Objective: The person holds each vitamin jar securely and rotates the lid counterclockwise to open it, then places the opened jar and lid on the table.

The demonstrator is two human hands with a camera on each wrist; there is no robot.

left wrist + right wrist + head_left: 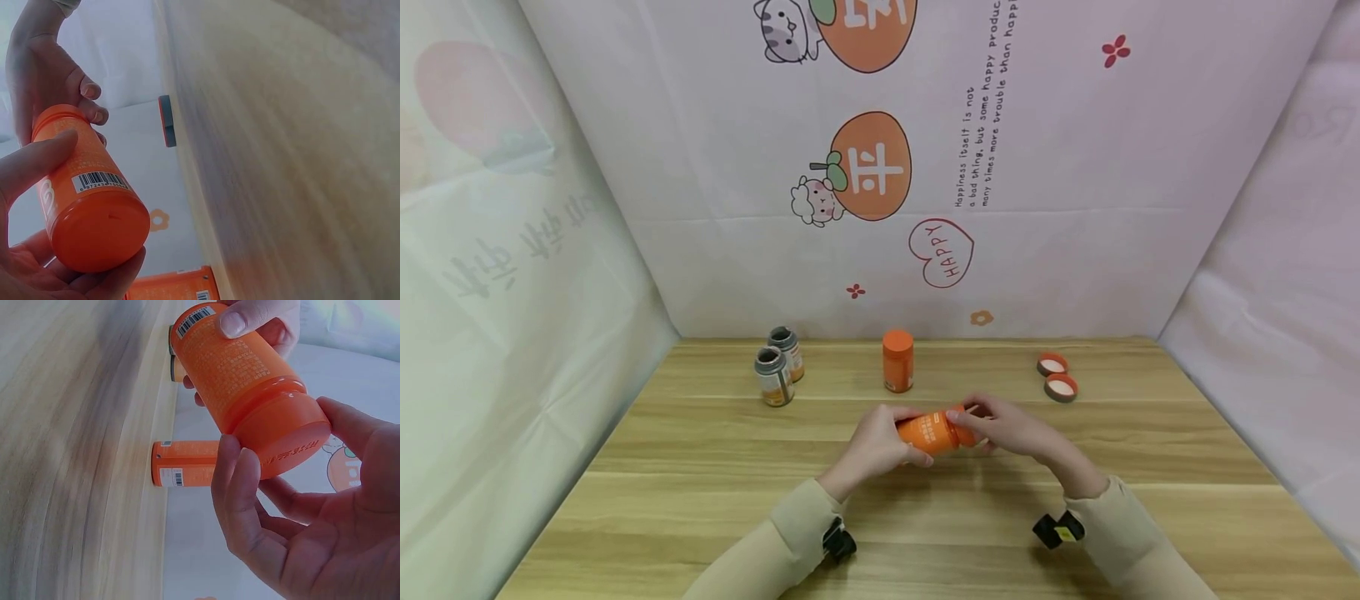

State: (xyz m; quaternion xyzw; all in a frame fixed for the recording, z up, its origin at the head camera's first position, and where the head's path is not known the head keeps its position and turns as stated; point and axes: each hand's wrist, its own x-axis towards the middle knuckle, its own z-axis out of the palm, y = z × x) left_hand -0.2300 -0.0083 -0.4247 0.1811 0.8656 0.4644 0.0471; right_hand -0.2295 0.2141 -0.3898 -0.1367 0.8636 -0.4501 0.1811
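An orange bottle (927, 433) is held tilted above the table, its cap end toward the right. My left hand (880, 442) grips its body, the thumb along one side and fingers beneath, as the left wrist view shows. At the other end, my right hand (1009, 427) pinches the orange cap (284, 434) between thumb and fingers. In the right wrist view the cap sits on the bottle's neck. A second orange bottle (898, 361), with its cap on, stands upright behind my hands.
Two grey-necked bottles without caps, a nearer one (774, 377) and a farther one (786, 352), stand at the back left. Two orange-and-grey caps, one (1052, 364) behind the other (1061, 387), lie at the back right. White printed cloth (737, 275) walls the wooden table (685, 467).
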